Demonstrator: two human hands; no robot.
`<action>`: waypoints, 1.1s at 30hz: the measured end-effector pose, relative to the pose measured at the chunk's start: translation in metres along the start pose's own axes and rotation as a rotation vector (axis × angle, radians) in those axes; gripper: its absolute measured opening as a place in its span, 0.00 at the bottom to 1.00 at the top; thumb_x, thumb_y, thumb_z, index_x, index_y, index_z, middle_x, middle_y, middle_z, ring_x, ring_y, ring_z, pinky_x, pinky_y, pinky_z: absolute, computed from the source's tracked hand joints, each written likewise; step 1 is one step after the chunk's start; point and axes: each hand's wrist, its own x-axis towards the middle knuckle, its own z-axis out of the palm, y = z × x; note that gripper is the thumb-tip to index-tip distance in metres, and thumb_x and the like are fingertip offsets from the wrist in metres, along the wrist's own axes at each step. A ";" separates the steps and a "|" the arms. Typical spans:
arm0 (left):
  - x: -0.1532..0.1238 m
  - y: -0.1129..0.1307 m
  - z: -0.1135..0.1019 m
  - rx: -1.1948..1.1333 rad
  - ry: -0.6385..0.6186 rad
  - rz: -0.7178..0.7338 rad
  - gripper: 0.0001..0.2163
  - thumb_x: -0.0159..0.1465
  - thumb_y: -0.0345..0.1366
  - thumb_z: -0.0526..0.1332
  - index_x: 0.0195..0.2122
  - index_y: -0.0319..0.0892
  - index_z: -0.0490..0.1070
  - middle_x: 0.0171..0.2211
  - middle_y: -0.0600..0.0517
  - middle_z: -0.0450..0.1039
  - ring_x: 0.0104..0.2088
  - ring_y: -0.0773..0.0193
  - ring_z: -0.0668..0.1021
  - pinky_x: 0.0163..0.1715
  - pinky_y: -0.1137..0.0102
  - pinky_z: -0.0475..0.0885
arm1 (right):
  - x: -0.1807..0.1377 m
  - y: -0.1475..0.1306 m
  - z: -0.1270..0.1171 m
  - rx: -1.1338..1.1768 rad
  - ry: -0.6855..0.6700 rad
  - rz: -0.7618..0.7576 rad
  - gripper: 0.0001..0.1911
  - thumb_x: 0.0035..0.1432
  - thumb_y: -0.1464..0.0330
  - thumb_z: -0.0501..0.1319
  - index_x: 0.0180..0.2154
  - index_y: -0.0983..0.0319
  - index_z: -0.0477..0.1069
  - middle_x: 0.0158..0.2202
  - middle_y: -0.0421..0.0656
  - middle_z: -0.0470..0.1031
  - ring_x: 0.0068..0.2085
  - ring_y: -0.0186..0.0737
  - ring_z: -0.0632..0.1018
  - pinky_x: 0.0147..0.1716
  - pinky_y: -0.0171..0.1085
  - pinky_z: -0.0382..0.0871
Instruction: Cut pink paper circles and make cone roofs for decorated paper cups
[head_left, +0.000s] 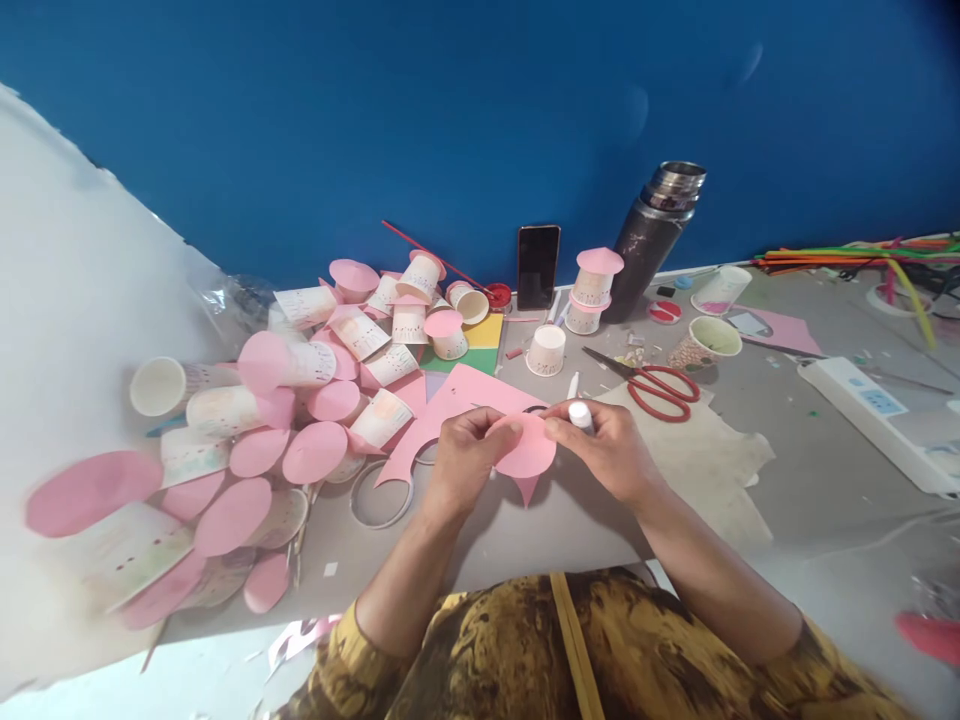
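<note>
A pink paper circle [526, 452] is held up between my two hands, just above the table. My left hand [470, 455] pinches its left edge between thumb and fingers. On the right edge, the thumb and fingers of my right hand [611, 450] are closed. A white-capped tube [580, 417] sticks up among the right-hand fingers; its lower part is hidden. Below the circle, the pointed tip of a pink scrap [529, 490] shows. Behind my hands lies a larger cut pink sheet [480, 395]. An upside-down paper cup [546, 350] stands farther back.
Paper cups with pink discs [315, 452] crowd the left side. A tape roll [382, 494] lies near my left wrist. Red-handled scissors [660, 393] rest to the right. A dark flask [652, 245] and a phone [538, 267] stand by the blue wall, near stacked cups [592, 290].
</note>
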 end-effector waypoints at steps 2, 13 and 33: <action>0.003 0.003 -0.001 -0.078 0.028 -0.010 0.13 0.56 0.43 0.71 0.24 0.39 0.74 0.23 0.54 0.70 0.25 0.69 0.68 0.26 0.72 0.61 | 0.004 -0.003 -0.001 0.036 0.023 0.008 0.16 0.56 0.55 0.67 0.33 0.63 0.81 0.25 0.39 0.75 0.27 0.36 0.71 0.28 0.34 0.66; 0.012 0.023 0.000 -0.186 0.113 0.022 0.16 0.52 0.43 0.73 0.19 0.39 0.70 0.20 0.57 0.64 0.24 0.70 0.64 0.25 0.73 0.58 | 0.018 -0.007 0.002 0.154 0.044 0.009 0.19 0.57 0.53 0.68 0.29 0.64 0.77 0.20 0.37 0.64 0.23 0.32 0.64 0.22 0.34 0.60; 0.009 0.037 -0.004 -0.165 0.097 0.114 0.14 0.56 0.41 0.71 0.20 0.40 0.72 0.21 0.56 0.64 0.25 0.70 0.63 0.26 0.72 0.58 | 0.029 -0.021 -0.004 0.110 0.010 -0.065 0.18 0.59 0.54 0.67 0.33 0.63 0.79 0.21 0.37 0.68 0.23 0.33 0.65 0.22 0.33 0.62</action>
